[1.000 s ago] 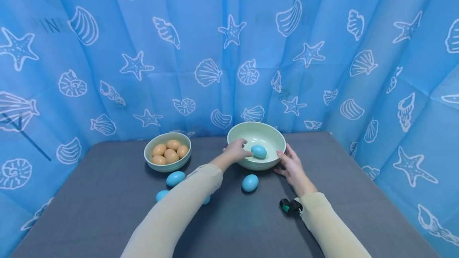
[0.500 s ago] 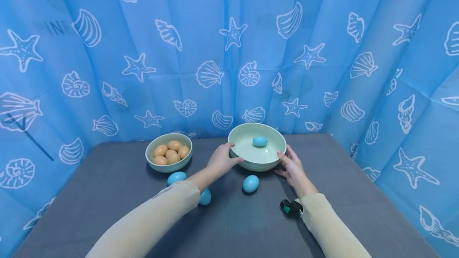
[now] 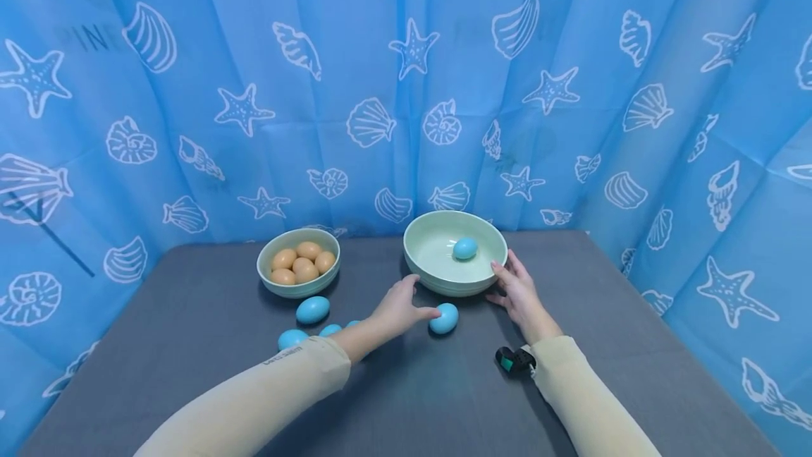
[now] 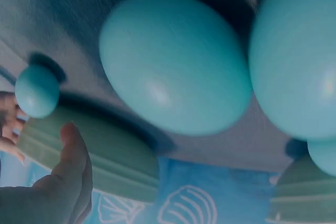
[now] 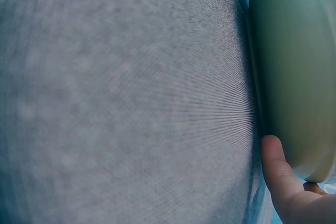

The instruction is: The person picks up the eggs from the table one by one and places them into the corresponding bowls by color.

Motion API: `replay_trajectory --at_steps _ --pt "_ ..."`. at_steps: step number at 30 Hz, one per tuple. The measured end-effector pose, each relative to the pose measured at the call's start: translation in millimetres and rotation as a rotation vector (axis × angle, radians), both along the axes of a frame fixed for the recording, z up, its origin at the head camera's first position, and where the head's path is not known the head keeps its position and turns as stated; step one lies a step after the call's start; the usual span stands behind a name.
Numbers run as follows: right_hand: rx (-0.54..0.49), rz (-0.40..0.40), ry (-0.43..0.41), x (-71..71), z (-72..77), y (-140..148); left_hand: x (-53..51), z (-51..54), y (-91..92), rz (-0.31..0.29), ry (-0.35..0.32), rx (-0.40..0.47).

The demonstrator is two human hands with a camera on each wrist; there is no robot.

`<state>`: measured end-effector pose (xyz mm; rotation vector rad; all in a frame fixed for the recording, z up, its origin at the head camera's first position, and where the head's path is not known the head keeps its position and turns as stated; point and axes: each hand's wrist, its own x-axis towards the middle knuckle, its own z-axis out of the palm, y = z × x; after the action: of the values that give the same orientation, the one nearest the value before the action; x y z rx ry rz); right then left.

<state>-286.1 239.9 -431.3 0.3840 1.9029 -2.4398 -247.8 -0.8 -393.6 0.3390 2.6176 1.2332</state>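
Note:
My left hand, fingers spread and thumb apart, is beside a blue egg on the table; the thumb tip overlaps the egg's left edge in the head view, and I cannot tell whether it touches. In the left wrist view this hand shows no egg in its fingers. At the larger pale green bowl, my right hand holds the right side, thumb at the rim and fingers along the outer wall. One blue egg lies inside that bowl. The right wrist view shows a finger against the bowl's wall.
A smaller bowl with several brown eggs stands at the left. In front of it lie several more blue eggs, some partly behind the left forearm. A black device is by the right wrist. A blue curtain hangs behind the grey table.
The left hand released a blue egg inside the larger bowl, drew back over the rim, then came down toward the egg in front. The right hand stays at the bowl's side.

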Motion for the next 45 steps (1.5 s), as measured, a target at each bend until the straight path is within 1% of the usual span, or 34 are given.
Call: replay_trajectory --at_steps 4,9,17,23,27,33,38,42,45 --pt "-0.007 -0.004 0.002 -0.9 0.1 0.9 5.4 -6.6 4.0 -0.01 -0.021 -0.028" --pt "-0.01 -0.007 0.007 -2.1 -0.4 2.9 10.0 -13.0 11.4 -0.02 -0.014 -0.06" --pt "-0.003 -0.009 -0.003 -3.0 1.2 2.4 9.3 -21.6 19.2 -0.007 -0.016 -0.091" --pt "-0.002 -0.002 0.004 -3.0 2.2 0.1 8.1 -26.2 25.7 0.019 -0.006 -0.177" --pt "-0.004 -0.01 0.001 -2.6 2.7 -0.1 5.5 -29.0 31.0 0.04 -0.007 -0.233" --pt "0.0 -0.01 0.003 -2.4 3.1 -0.3 -1.9 -31.7 36.2 0.079 0.0 -0.295" --pt "0.003 -0.017 -0.004 -2.4 1.6 -0.7 -4.9 -31.0 37.3 0.069 -0.011 -0.327" --pt "0.009 -0.015 -0.01 -1.7 0.4 -0.2 -4.1 -30.5 37.2 0.069 -0.034 -0.319" --pt "0.006 -0.015 -0.011 -1.7 -0.5 1.6 -1.6 -28.8 36.7 0.073 -0.052 -0.294"
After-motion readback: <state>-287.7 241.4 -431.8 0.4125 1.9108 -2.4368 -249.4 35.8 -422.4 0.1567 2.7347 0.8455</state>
